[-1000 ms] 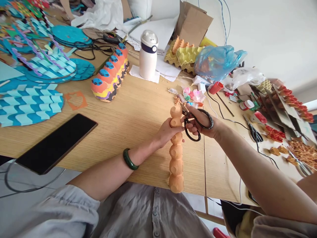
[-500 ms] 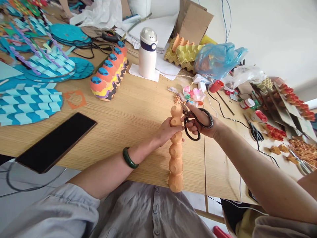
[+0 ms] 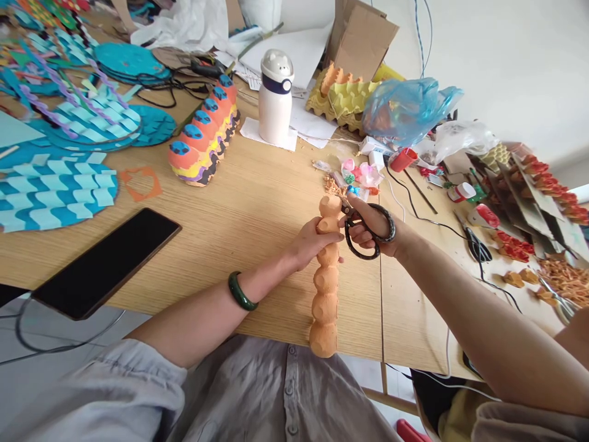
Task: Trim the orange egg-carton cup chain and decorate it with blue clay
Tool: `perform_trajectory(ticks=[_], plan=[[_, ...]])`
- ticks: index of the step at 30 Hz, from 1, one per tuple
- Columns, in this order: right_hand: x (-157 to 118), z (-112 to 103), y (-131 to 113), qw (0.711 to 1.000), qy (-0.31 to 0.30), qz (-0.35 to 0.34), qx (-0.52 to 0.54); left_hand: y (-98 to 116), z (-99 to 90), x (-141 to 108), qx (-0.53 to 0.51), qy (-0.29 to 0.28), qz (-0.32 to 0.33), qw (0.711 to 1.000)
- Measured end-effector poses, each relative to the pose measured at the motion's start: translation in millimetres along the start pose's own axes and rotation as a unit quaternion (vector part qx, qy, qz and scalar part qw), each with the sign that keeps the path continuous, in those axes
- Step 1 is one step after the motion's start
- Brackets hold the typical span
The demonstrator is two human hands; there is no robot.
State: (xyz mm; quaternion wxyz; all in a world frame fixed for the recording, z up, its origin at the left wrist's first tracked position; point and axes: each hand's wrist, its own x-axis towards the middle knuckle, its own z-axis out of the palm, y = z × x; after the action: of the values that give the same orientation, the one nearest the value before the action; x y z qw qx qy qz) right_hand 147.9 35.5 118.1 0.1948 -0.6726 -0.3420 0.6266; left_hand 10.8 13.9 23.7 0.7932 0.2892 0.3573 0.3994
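An orange strip of egg-carton cups [image 3: 324, 307] runs lengthwise, its near end over the table's front edge. My left hand [image 3: 310, 244], on the arm with a dark green bangle [image 3: 241, 291], is wrapped round its upper part. My right hand [image 3: 372, 226] grips black-handled scissors [image 3: 363, 252], whose blades lie against the right side of the strip's far end. The blade tips are hard to make out. Small orange scraps [image 3: 332, 184] lie just beyond the strip.
A dark phone [image 3: 108, 263] lies at the left, with a painted carton caterpillar [image 3: 203, 135] behind it. A white bottle [image 3: 275, 104] stands at the back. To the right are cables, a red cup [image 3: 404, 159] and other scissors [image 3: 477, 245].
The near end of the orange strip has swung slightly left. The scissor handles in my right hand have spread a little differently, the lower loop shifting right.
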Motion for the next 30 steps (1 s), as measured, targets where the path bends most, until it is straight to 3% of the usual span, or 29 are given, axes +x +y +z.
perform_trajectory(ticks=[6,13,20,26,30], plan=[[15.6,-16.3,3.0,1.000,0.017,-0.012,0.003,6.0,-5.2,3.9,-0.008,0.050,0.017,0.999],[30.7,-46.8,10.0,0.999,-0.006,-0.008,-0.035,15.4,-20.6,13.4,-0.004,0.055,0.007,0.998],[23.3,-49.4,30.4,0.989,0.077,-0.082,-0.098,23.0,-26.2,16.0,-0.044,0.049,-0.022,0.998],[22.3,-30.8,42.7,0.991,-0.074,-0.060,-0.090,47.6,-39.7,18.4,-0.106,0.050,0.027,0.993],[35.5,-13.5,33.9,0.987,-0.112,-0.039,-0.105,48.2,-43.0,20.5,-0.115,0.058,0.023,0.991]])
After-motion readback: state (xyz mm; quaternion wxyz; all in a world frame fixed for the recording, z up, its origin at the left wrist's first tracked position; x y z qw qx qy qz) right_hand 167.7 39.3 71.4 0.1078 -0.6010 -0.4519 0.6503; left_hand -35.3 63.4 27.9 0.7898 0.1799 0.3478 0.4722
